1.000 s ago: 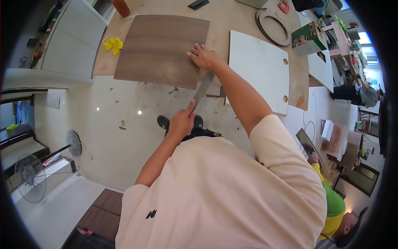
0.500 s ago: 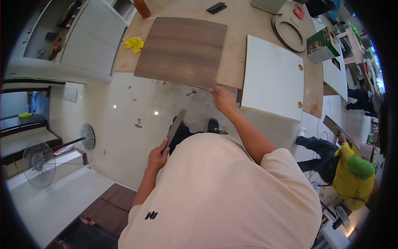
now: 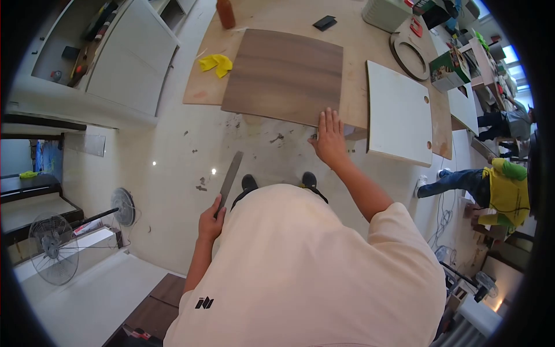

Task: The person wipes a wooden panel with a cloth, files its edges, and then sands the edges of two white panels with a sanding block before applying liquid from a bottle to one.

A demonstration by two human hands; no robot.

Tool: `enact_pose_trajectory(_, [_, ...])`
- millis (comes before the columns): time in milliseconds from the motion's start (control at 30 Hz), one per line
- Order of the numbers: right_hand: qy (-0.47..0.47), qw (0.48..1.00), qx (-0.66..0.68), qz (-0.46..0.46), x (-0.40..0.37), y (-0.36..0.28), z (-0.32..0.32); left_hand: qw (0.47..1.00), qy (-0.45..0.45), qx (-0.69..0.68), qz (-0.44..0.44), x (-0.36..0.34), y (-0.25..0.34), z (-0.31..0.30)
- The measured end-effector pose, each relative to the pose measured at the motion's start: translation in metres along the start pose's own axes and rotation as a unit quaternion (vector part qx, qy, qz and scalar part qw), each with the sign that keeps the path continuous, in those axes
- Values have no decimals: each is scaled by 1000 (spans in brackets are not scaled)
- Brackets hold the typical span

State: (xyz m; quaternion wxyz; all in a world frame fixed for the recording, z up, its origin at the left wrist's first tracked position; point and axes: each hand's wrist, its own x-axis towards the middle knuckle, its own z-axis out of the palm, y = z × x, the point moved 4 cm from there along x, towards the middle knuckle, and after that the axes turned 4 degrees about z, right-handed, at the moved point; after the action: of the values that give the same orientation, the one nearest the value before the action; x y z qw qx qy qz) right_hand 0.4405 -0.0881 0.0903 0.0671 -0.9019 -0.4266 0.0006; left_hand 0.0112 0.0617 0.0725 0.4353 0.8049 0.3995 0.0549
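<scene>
My left hand (image 3: 210,224) is wrapped around the lower end of a long, flat grey file (image 3: 232,176), which points up and away from my body over the floor. Stretched out flat, the fingers of my right hand (image 3: 330,139) rest on the near right corner of a brown wood-grain board (image 3: 283,76). The thumb sits apart, by the board's near edge. This board lies on a plywood worktable (image 3: 355,69), its near edge reaching the table's front.
Right of the brown board lies a white panel (image 3: 399,113) with two round holes. A yellow cloth (image 3: 216,63), orange bottle (image 3: 226,14), edging roll (image 3: 409,56) and box (image 3: 450,69) are on the table. A person in a yellow-green top (image 3: 509,188) stands right; fans (image 3: 53,246) stand left.
My right hand has gone from gripping the brown board's near edge to lying flat on its corner. The file stays in my left hand, held more upright. The view has shifted.
</scene>
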Motion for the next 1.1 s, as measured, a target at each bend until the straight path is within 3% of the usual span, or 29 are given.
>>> enact_pose_trajectory(67, [-26,999,-14,44,7,-25,3,1000,2,10,-12,2,-15,-26])
enact_pose_trajectory(167, [-6,1000,-11,-7,12,-81,23,999,54,-5,5,5,-36,-54])
enact_pose_trajectory(267, [-13,999,-38,11,33,-145,39,992,45,-54,-104,16,-32,-79])
enact_pose_trajectory(300, [-32,998,-56,7,42,-163,48,993,79,-92,-13,26,-71,-70])
enact_pose_trajectory(367, [72,986,70,-130,59,-198,45,984,72,-160,-41,41,-79,-72])
enact_pose_trajectory(433, [106,977,83,-168,76,-222,21,974,50,-185,-121,49,-38,-88])
enact_pose_trajectory(533, [69,984,95,-135,96,-193,18,973,50,-191,-123,61,-36,-92])
enact_pose_trajectory(600, [84,985,81,-129,94,-148,7,974,62,-205,-73,67,-49,-88])
enact_pose_trajectory(700, [110,982,33,-148,63,-81,-13,976,64,-202,-55,66,-50,-84])
enact_pose_trajectory(900, [104,990,14,-91,4,33,-30,974,71,-214,-16,57,-48,-62])
enact_pose_trajectory(1033, [18,999,-2,-30,-12,88,-35,976,127,-179,11,52,-25,-41])
enact_pose_trajectory(1100, [44,997,61,0,-8,98,-45,974,181,-133,35,49,0,-30])
